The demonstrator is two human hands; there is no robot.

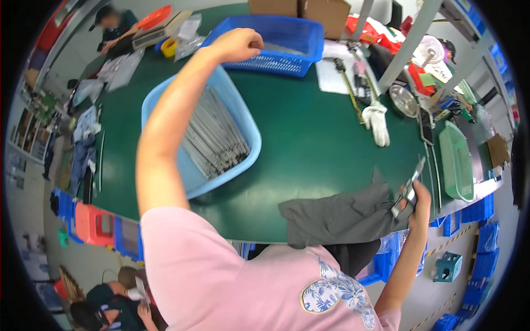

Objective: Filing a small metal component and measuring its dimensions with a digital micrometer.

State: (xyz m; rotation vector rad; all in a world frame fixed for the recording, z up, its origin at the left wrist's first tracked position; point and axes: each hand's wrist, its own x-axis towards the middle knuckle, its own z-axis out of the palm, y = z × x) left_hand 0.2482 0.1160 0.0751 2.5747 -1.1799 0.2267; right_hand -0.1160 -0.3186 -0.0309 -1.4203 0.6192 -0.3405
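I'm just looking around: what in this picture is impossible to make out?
In the head view:
Whether the left hand holds anything: its curl hides the palm.
How many thin grey rods the light blue tub holds: overlapping, partly behind the left forearm.
The exact kind of silver tool in the right hand: partly covered by that hand.
Tops of the cardboard boxes: cut off by the upper edge.

Factory workshop: green workbench, tub of rods, blue crates, striped floor tape.
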